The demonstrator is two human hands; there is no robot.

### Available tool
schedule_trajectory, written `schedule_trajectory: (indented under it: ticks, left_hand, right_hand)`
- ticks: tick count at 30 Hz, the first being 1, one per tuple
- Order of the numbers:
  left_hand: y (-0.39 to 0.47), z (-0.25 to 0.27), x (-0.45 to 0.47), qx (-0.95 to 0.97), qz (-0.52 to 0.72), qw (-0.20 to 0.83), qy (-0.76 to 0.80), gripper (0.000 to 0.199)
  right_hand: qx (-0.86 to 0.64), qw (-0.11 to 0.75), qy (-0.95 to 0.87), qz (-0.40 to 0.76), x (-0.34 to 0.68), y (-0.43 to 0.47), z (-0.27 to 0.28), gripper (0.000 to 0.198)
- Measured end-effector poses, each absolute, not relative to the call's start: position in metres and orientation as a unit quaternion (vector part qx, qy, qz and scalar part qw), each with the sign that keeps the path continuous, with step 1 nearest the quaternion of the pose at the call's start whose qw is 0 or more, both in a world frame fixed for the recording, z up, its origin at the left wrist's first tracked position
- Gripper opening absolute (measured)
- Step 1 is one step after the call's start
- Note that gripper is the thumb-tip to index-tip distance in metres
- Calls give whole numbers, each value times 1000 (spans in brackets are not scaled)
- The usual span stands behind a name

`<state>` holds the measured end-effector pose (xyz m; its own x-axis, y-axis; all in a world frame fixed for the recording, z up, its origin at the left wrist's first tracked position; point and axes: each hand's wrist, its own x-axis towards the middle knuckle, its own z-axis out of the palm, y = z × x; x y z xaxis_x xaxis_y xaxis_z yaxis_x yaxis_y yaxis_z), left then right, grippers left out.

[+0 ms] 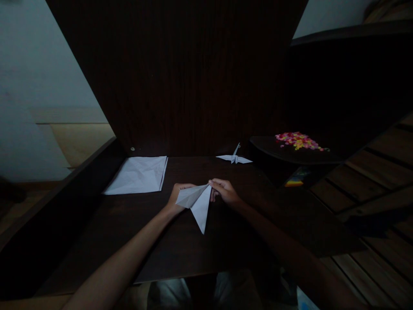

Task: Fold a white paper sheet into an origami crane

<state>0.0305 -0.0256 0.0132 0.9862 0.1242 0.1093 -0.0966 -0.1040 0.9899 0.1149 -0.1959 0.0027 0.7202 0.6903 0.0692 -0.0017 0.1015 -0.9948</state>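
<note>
A folded white paper (201, 211) is held above the dark table (167, 249) by the left hand (173, 198) at its side and pinched at its top corner by the right hand (226, 191), with an origami crane (235, 159) set beyond.

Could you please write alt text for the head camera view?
A person's left hand and right hand hold folded white paper over a dark desk. Beyond, a paper bird sits near a shelf of small colourful pieces, with white sheets at left.
</note>
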Motion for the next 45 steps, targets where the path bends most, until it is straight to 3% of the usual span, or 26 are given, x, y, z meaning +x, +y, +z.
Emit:
schedule_trajectory:
  ticks: [15,27,30,39,45]
  left_hand:
    - [-25,5,34,743,80,664,-7,19]
    - [-35,13,30,630,118,760,108,22]
    - [-39,17,29,574,146,794,134,33]
    - [-42,17,29,568,97,810,110,41]
    - [-47,21,26,572,-8,816,78,38]
  right_hand:
    - [-634,670,-296,247,112,-196,4,39]
    - [-568,706,-301,298,113,-199,2,35]
    - [-560,706,-312,302,113,-201,2,31]
    - [-583,699,-306,279,112,-199,3,30]
    - [-604,699,-296,240,109,-199,5,27]
